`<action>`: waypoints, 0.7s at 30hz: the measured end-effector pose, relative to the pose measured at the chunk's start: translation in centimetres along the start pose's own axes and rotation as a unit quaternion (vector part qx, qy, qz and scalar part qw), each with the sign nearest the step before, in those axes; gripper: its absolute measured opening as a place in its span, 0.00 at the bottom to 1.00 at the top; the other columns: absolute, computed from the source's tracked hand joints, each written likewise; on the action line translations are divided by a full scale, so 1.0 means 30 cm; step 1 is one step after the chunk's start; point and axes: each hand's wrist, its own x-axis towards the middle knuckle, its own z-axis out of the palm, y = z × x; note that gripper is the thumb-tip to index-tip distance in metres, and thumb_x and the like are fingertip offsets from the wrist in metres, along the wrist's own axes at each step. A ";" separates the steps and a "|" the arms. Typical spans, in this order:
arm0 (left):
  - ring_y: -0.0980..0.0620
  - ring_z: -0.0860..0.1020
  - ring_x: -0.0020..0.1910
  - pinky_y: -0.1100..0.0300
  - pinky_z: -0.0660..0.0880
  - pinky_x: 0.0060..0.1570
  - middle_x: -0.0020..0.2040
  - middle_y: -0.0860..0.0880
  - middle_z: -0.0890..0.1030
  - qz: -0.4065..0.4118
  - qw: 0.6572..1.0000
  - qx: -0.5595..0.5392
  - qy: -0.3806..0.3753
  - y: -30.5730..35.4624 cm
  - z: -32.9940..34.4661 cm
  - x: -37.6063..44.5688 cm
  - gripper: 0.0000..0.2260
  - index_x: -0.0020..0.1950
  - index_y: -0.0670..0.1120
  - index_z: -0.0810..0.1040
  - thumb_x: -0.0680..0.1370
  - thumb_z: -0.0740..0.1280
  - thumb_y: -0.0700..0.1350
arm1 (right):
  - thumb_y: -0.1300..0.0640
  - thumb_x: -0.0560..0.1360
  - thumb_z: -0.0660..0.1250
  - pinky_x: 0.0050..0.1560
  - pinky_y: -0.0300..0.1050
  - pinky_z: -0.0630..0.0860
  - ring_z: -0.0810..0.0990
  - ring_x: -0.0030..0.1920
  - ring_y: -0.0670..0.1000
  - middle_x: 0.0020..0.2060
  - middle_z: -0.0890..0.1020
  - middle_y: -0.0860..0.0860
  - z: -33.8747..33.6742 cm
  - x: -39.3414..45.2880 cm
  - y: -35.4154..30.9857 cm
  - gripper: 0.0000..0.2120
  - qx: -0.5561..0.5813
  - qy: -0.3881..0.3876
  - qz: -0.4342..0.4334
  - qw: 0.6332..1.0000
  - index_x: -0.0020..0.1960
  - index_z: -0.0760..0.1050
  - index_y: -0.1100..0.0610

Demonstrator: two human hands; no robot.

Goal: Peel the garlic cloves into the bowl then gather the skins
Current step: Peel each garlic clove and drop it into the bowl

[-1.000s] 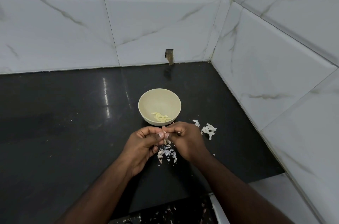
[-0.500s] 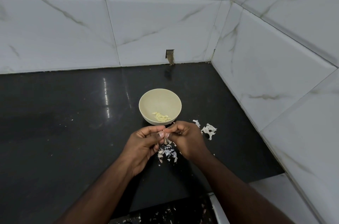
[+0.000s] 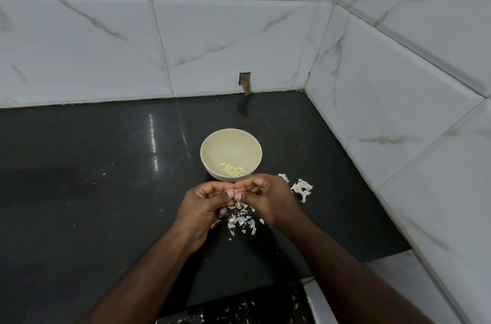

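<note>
A: Barely anything is changed from a second ago. The left hand point(image 3: 204, 204) and right hand point(image 3: 265, 197) are held just as before, knuckle to knuckle, in front of the bowl point(image 3: 230, 135).

B: Fingers?

A: Curled on both hands, tips pressed together at the middle. A garlic clove point(image 3: 238, 204) is pinched there, only a pale sliver seen under the thumbs. Which hand carries most of it cannot be told.

B: Any shift at all?

A: The thumbs are drawn very slightly closer, nothing more. No new skin is seen dropped, no clove added.

B: Bowl contents?

A: A small heap of peeled cloves point(image 3: 232, 169) is lying at the bottom, unchanged. The bowl is standing on the dark surface point(image 3: 106, 204), just beyond the hands.

B: Skins?

A: Loose skins point(image 3: 243, 221) are scattered below the hands; a second clump of skins point(image 3: 301, 188) is lying to the right of the bowl, apart from the first. Nothing is gathered yet.

B: So the step?

A: Peeling is judged mid-clove. Gathering is not begun, and two separate patches will need sweeping.
</note>
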 end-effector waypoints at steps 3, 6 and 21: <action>0.54 0.76 0.34 0.66 0.70 0.30 0.42 0.37 0.81 0.003 1.000 0.016 -0.003 0.001 -0.003 0.002 0.06 0.51 0.34 0.82 0.76 0.69 0.33 | 0.66 0.71 0.76 0.51 0.49 0.83 0.86 0.43 0.51 0.40 0.87 0.51 0.004 -0.002 -0.003 0.09 0.013 0.001 -0.004 1.000 0.47 0.85 0.54; 0.56 0.75 0.30 0.66 0.70 0.29 0.40 0.38 0.80 0.006 1.000 0.026 -0.005 0.001 -0.002 0.002 0.05 0.52 0.33 0.81 0.77 0.68 0.32 | 0.67 0.71 0.76 0.50 0.49 0.83 0.86 0.43 0.54 0.40 0.87 0.54 0.003 -0.001 -0.005 0.07 0.034 0.001 -0.001 0.999 0.47 0.85 0.58; 0.55 0.79 0.36 0.67 0.72 0.31 0.43 0.42 0.83 -0.023 0.999 0.003 -0.031 0.013 -0.008 0.001 0.11 0.59 0.37 0.82 0.77 0.69 0.33 | 0.66 0.73 0.74 0.48 0.49 0.81 0.84 0.40 0.50 0.38 0.86 0.52 -0.010 0.012 0.014 0.07 0.024 0.023 0.008 0.999 0.47 0.84 0.56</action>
